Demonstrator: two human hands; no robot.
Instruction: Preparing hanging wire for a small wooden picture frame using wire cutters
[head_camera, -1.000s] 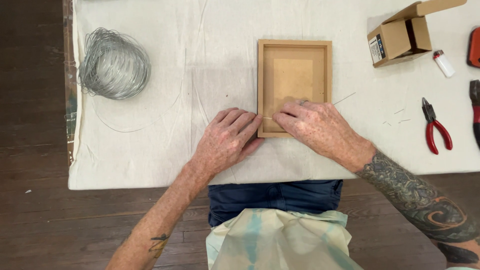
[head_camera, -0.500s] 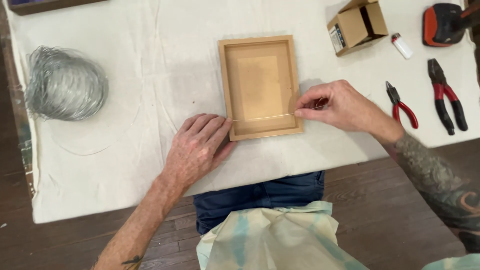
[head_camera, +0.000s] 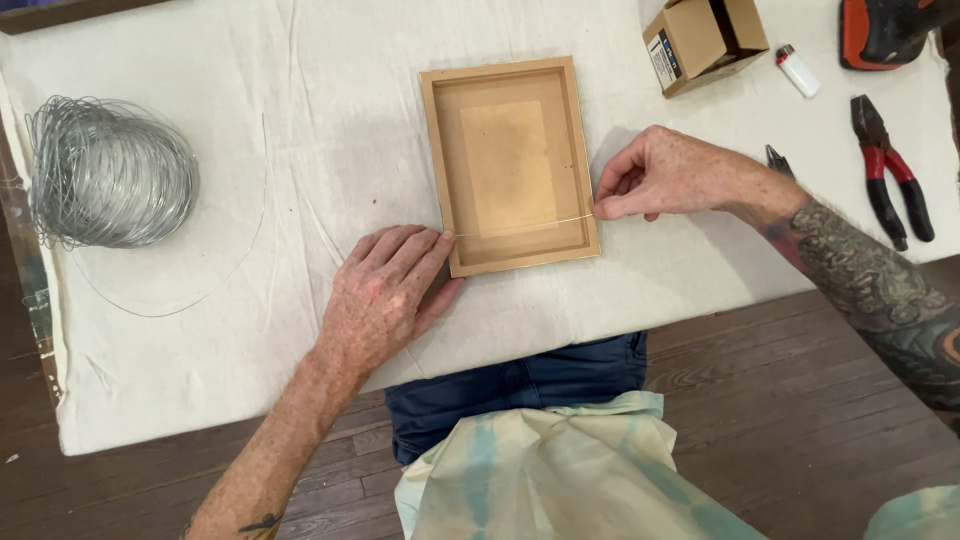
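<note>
Wooden frame (head_camera: 510, 165) lies back-up on the cloth-covered table (head_camera: 300, 120), near its front edge. Left hand (head_camera: 385, 295) rests flat, fingers together, against the frame's lower left corner, pinning one end of a thin wire (head_camera: 520, 225). Right hand (head_camera: 665, 175) sits just off the frame's right side, thumb and forefinger pinched on the wire's other end, so the wire runs taut across the frame's lower part. Hands well apart, frame between them. Wire coil (head_camera: 108, 172) at far left. Cardboard box (head_camera: 705, 40) and lighter (head_camera: 797, 70) upper right, red-handled pliers (head_camera: 890, 170) far right, smaller pliers (head_camera: 780, 162) partly hidden behind the right wrist.
</note>
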